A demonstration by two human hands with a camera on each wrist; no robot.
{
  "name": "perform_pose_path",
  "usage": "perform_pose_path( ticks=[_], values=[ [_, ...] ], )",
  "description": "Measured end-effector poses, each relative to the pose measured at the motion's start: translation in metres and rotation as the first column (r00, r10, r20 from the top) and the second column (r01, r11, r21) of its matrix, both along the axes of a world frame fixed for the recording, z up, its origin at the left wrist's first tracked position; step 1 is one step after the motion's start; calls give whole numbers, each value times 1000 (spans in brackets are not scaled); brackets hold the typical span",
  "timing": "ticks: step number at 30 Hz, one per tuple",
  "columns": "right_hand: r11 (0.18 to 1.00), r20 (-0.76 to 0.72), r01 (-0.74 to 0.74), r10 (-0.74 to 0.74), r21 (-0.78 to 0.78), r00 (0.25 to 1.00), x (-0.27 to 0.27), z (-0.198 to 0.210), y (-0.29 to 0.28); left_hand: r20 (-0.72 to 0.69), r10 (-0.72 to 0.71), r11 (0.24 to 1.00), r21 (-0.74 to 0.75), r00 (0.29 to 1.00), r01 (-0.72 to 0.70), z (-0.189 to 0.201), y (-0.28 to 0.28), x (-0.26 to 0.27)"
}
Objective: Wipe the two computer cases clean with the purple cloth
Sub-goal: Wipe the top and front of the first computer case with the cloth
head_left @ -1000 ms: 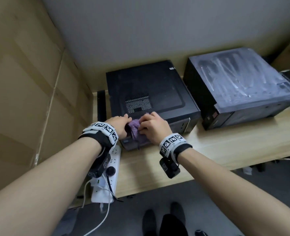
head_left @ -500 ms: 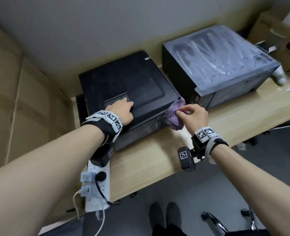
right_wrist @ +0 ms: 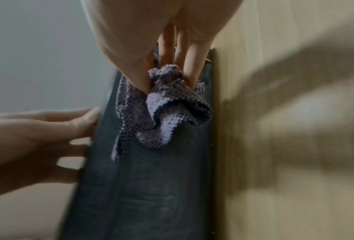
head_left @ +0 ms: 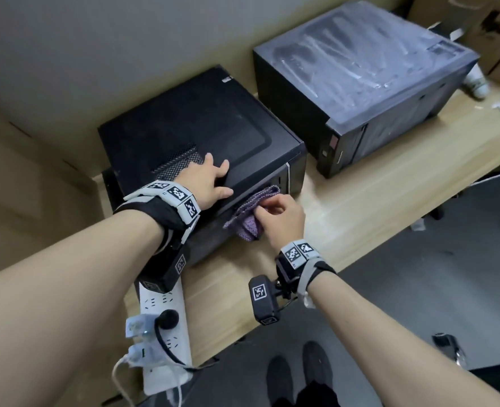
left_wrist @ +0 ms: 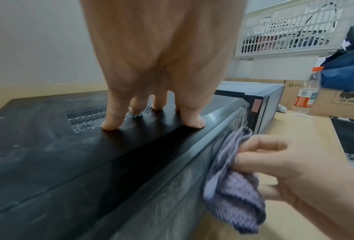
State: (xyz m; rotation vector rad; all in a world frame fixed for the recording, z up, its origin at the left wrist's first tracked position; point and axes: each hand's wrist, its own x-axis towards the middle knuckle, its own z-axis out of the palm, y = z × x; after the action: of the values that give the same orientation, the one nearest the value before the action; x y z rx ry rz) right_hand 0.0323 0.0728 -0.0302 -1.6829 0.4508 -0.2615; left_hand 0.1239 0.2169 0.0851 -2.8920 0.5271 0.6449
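Now wiping near case (head_left: 201,136), front face. Head view: right hand (head_left: 281,218), fingers curled & pinching cloth (head_left: 251,212), presses it on front panel at case's 4 o'clock corner. Left hand (head_left: 204,183) flat on case top at 6 o'clock edge, fingers straight & spread, bracing. Far case (head_left: 360,71) at 2 o'clock on desk (head_left: 345,207), well apart from both hands, top still smeared grey w/ dust streaks, so judged not yet clean. Power strip (head_left: 166,324) at 7 o'clock of near case.

Left wrist view: fingertips (left_wrist: 110,125) seen planted on top beside vent holes (left_wrist: 85,116), apart, holding nothing. Shows cloth (left_wrist: 231,186) bunched in right hand (left_wrist: 285,170) against front panel, dusty smears on that panel; also bottle (left_wrist: 305,95) & crate (left_wrist: 295,29) beyond far case, neither seen clearly in head view.

Right wrist view: blurred. Shows grip head view hides: thumb & fingers (right_wrist: 190,65) clamped on gathered cloth (right_wrist: 163,110), loose folds hanging over panel. Left hand (right_wrist: 49,138) at 9 o'clock on top edge.

Next, judged: drag cloth along rest of front panel w/ firm pressure, left hand keeping case from sliding; then far case.
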Motion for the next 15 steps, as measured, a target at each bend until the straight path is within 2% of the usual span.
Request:
perform_pose_path(
  ticks=[5,7,9,12,15],
  values=[
    [1000,-286,-26,26,2,958,-6,-31,7,12,-27,1000,4,1000,27,-1,-2,-1],
    [1000,-319,-7,0,-19,948,-2,-25,6,2,-17,1000,7,1000,17,-1,-2,0],
    [999,-277,32,-37,-21,960,2,-11,3,-4,-3,1000,1,1000,3,1,-3,-1],
    [995,-139,102,-102,-5,985,12,16,-7,4,-3,1000,5,1000,3,4,-5,-1],
    [994,-41,113,-113,-10,993,22,33,-12,2,-7,1000,9,1000,7,5,-5,-2]
  ],
)
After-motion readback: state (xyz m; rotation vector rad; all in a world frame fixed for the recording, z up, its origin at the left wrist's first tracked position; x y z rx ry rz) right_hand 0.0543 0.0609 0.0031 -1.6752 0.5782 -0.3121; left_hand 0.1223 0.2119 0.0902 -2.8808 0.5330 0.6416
